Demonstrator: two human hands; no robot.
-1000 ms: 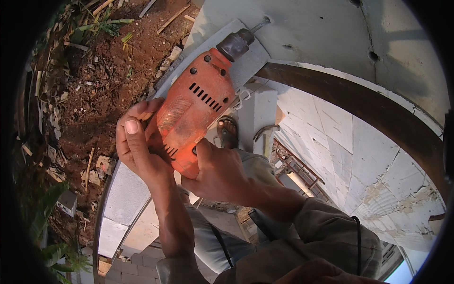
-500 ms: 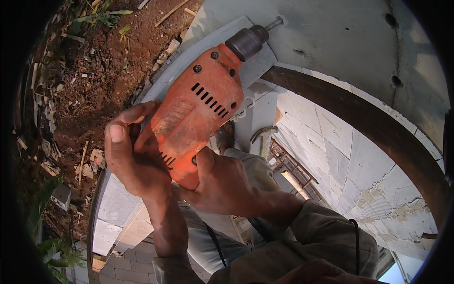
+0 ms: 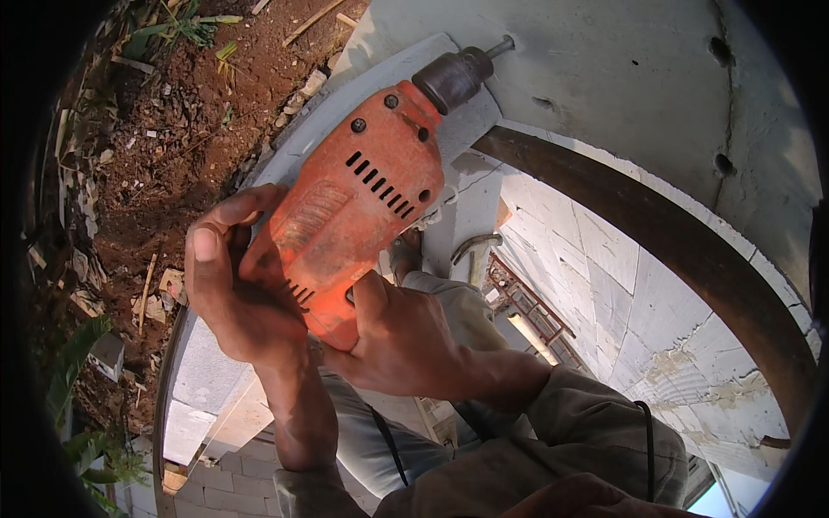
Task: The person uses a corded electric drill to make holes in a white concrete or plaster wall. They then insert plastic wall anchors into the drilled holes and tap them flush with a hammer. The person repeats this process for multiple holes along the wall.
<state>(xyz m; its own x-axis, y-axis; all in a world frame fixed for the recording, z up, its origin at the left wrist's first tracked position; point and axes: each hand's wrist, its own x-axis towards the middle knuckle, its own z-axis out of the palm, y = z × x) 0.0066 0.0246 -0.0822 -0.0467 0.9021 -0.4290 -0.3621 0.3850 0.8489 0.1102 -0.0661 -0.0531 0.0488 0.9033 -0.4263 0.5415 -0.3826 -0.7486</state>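
Observation:
An orange power drill [image 3: 341,216] with a dark metal chuck [image 3: 445,82] lies diagonally across the view. Its bit [image 3: 501,45] points at the grey concrete wall [image 3: 622,52]; I cannot tell how far it is inserted. My left hand [image 3: 237,293] cups the drill's rear left side, thumb raised along it and fingers curled. The rear lower part of the drill is in my right hand [image 3: 401,337], its thumb beside a dark opening in the casing. Behind the drill is a pale block ledge [image 3: 199,363].
A dark beam [image 3: 656,224] curves along white block walls [image 3: 604,302]. Below are a hammer-like tool [image 3: 475,244], a rusty ladder-like frame [image 3: 527,306], my sandalled foot and legs [image 3: 380,432]. Debris-strewn red soil [image 3: 181,129] and plants [image 3: 78,388] lie left.
The drill has shifted slightly rightward at its chuck end compared with a second ago. Both hands have moved a little left and down in the view, still holding it.

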